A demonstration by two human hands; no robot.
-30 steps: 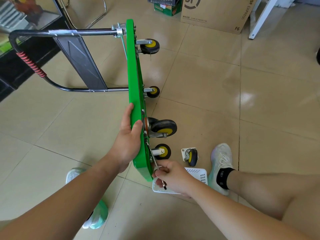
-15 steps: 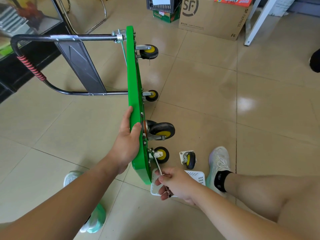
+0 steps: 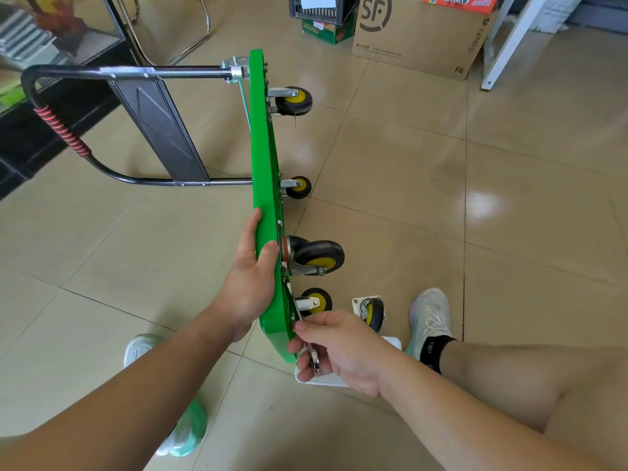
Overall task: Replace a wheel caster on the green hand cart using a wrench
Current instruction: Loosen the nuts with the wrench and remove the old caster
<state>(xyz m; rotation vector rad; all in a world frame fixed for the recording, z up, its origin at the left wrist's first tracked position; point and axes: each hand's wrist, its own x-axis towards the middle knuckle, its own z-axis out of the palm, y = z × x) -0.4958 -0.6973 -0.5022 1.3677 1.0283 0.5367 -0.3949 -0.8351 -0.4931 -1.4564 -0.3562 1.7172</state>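
Left grip (image 3: 249,283) clamps the green cart (image 3: 260,137) edge, right grip (image 3: 343,348) holds the wrench (image 3: 295,307), so I'd seat it square, short swings.

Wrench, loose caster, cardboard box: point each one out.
wrench (image 3: 315,362): head view, on its lower end.
loose caster (image 3: 376,317): head view, on its black tyre.
cardboard box (image 3: 418,39): head view, on its front face.

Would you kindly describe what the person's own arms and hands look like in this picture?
The left forearm and the right forearm are bare to the frame's edge, no sleeve in view. The left hand and the right hand wear no gloves, and no watch, bracelet or ring shows on their visible sides.
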